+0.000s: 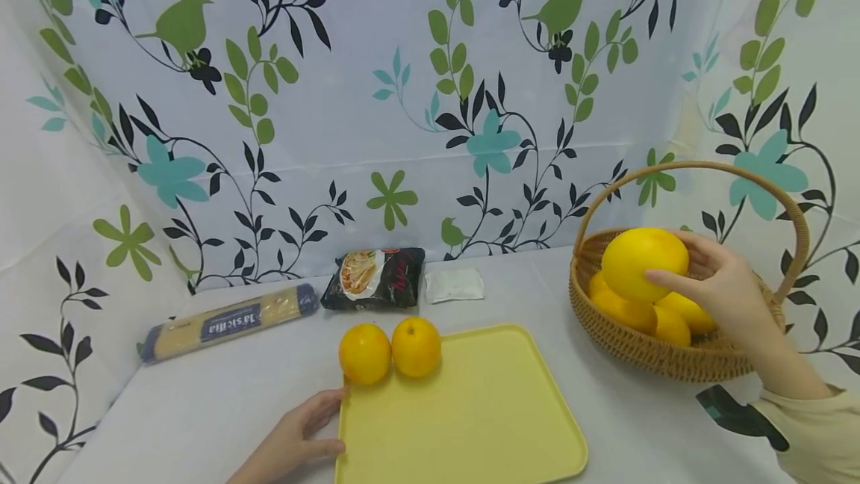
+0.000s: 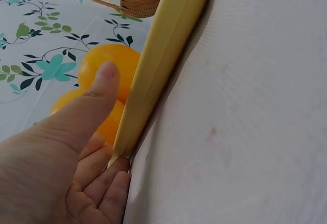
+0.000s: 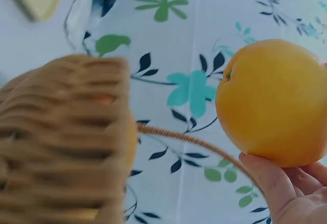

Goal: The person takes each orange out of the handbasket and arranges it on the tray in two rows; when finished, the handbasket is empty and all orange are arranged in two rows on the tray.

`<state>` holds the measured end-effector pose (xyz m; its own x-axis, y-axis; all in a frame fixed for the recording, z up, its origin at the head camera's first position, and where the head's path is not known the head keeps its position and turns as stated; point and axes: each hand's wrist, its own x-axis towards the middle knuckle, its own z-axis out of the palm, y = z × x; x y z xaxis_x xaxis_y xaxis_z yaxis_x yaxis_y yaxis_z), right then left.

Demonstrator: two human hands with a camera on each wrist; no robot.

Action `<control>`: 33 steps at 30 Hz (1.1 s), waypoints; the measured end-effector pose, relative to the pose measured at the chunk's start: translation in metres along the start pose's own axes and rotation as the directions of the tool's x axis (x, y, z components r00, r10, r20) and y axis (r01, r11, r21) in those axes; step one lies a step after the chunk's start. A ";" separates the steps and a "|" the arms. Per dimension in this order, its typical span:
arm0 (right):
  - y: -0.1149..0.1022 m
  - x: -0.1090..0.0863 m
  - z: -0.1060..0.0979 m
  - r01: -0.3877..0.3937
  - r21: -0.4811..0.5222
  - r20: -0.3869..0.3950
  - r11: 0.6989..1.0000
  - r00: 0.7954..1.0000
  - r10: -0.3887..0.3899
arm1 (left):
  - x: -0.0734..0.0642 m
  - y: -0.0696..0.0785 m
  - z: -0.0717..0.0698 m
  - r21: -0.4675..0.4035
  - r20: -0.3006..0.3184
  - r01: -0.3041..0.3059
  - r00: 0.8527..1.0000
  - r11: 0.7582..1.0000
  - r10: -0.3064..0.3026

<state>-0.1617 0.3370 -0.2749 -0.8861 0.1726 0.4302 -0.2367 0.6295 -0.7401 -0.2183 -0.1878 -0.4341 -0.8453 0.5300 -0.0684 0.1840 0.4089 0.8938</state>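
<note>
A large round yellow fruit, probably a grapefruit, is gripped by my right hand above the wicker basket. The right wrist view shows my thumb beneath this fruit. More yellow fruit lies heaped in the basket under it. My left hand touches the left rim of the yellow tray, thumb and forefinger spread apart along it. In the left wrist view, its fingertips are right at the tray's edge. Two oranges sit side by side on the tray's far left corner.
Behind the tray are a long pasta packet, a black food bag and a small white packet. The basket's tall handle arches over its opening. A printed cloth hangs along the back.
</note>
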 end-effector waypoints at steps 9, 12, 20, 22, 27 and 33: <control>-0.023 0.009 0.025 0.096 0.019 0.035 0.995 0.995 -0.096 | -0.001 0.001 -0.001 0.053 -0.014 0.014 1.000 0.999 -0.013; -0.028 0.012 0.034 0.102 0.040 0.054 0.994 0.993 -0.104 | 0.000 -0.001 0.001 0.057 -0.009 -0.021 1.000 0.998 0.022; -0.041 0.017 0.060 0.132 0.123 0.097 0.984 0.985 -0.144 | 0.000 -0.003 0.002 0.075 -0.018 -0.035 0.999 0.997 0.036; -0.043 0.017 0.067 0.139 0.158 0.115 0.978 0.981 -0.158 | 0.000 -0.002 0.002 0.079 -0.020 -0.026 0.999 0.997 0.028; -0.045 0.018 0.090 0.134 0.214 0.168 0.968 0.971 -0.172 | 0.000 -0.001 0.002 0.078 -0.016 -0.018 1.000 0.997 0.019; -0.041 0.020 0.118 0.148 0.228 0.210 0.963 0.958 -0.196 | 0.000 -0.001 -0.001 0.076 0.006 -0.050 0.999 0.996 0.049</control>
<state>-0.2163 0.2253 -0.2970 -0.8858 -0.1171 0.4490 -0.4492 0.4589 -0.7665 -0.2187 -0.1890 -0.4347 -0.8322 0.5538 -0.0269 0.2635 0.4377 0.8596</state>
